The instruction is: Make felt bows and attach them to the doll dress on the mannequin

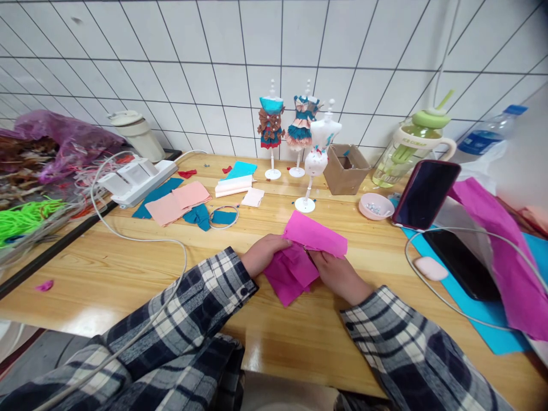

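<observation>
My left hand [266,253] pinches the left side of a folded piece of magenta crepe paper [287,274] above the table's front half. At the paper's right side, my right hand [338,275] is closed, its fingers partly under a raised magenta strip [317,233]. A thin dark metal bit shows at its fingertips, apparently scissors [305,248], mostly hidden by hand and paper. Just beyond stands a small white dress form [326,134] with a beaded lower part. Two more forms behind it wear a teal-and-brown dress [271,123] and a ruffled teal-and-peach dress [301,127].
Peach paper [178,202], teal scraps and a ring [223,217] lie to the left, near a power strip [139,180] whose cable crosses the table. A cardboard box [346,174], bead bowl [375,206], propped phone [426,194] and flat phone [462,264] are at the right.
</observation>
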Demonstrator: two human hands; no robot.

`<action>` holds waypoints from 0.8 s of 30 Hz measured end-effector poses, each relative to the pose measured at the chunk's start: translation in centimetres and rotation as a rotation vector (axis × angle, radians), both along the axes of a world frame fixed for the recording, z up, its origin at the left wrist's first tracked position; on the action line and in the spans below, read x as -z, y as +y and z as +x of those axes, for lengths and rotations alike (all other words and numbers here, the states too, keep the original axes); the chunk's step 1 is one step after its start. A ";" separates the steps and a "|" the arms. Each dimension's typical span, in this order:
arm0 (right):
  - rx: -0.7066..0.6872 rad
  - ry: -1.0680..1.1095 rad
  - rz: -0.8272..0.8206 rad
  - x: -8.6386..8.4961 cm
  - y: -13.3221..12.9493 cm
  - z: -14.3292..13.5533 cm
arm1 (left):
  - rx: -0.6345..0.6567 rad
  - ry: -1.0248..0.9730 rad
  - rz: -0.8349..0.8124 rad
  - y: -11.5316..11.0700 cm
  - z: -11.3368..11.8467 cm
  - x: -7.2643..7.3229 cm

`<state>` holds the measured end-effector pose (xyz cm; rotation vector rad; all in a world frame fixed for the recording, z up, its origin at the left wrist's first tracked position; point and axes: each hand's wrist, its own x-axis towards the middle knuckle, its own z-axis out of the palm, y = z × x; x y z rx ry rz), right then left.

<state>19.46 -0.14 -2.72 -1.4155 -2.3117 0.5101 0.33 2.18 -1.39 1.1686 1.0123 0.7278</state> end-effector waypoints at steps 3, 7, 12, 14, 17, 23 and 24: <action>0.039 0.126 -0.137 -0.2 0.1 0.1 | -0.078 0.129 0.130 0.3 -0.5 0.7; 0.092 0.180 -0.250 -0.3 0.2 0.1 | -0.003 0.229 0.268 0.4 -0.7 0.9; 0.098 0.196 -0.276 -0.3 0.1 0.1 | 0.105 0.265 0.339 0.3 -0.4 0.0; 0.094 0.208 -0.292 -0.4 0.1 0.0 | 0.115 0.282 0.348 0.3 -0.3 -0.2; 0.085 0.212 -0.310 -0.6 0.1 0.0 | 0.117 0.282 0.362 0.3 -0.3 -0.2; 0.074 0.169 -0.284 -0.7 0.2 -0.1 | 0.112 0.267 0.354 0.4 -0.4 0.1; 0.073 0.160 -0.281 -0.8 0.2 -0.1 | 0.114 0.260 0.347 0.5 -0.4 0.1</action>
